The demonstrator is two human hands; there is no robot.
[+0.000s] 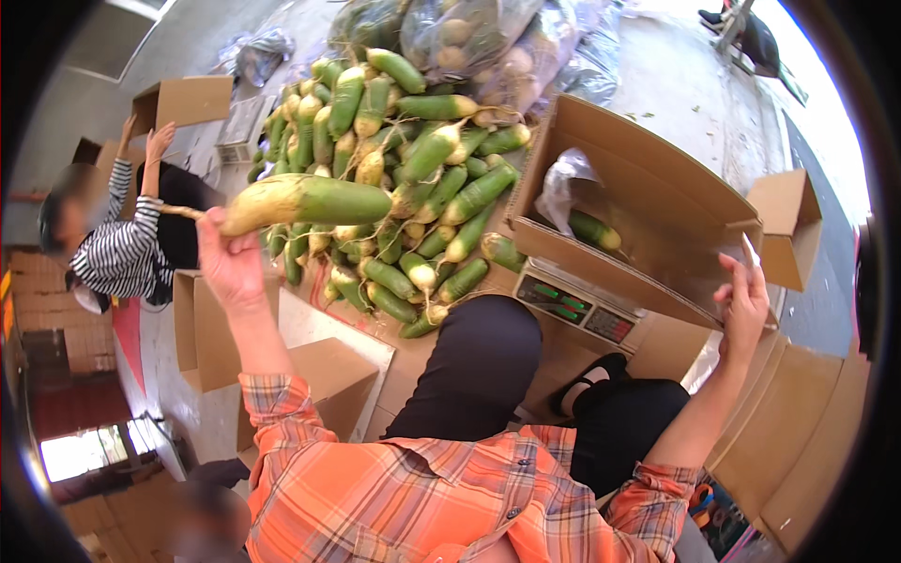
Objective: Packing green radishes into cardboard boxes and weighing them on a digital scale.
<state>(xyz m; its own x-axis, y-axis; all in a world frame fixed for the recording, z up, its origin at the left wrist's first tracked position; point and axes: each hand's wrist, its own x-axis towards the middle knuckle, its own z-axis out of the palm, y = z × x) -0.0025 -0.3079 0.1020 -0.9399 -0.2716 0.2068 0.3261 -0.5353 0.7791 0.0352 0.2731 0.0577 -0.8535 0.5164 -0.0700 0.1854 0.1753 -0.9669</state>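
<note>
My left hand (pixel 228 263) is raised and grips the pale root end of a large green-and-white radish (pixel 310 200), held sideways above the pile. My right hand (pixel 746 305) holds the near flap of an open cardboard box (pixel 657 202) that stands on a scale (pixel 574 308). Inside the box lie one green radish (pixel 594 229) and a crumpled clear plastic bag (pixel 563 183). A big heap of green radishes (pixel 413 178) covers the ground in front of me.
Clear bags of round roots (pixel 488 42) lie behind the heap. A person in a striped top (pixel 122 249) handles a cardboard box (pixel 183 101) at the left. Flat and open cartons (pixel 202 333) sit at my left and right. My knees (pixel 488 361) are under me.
</note>
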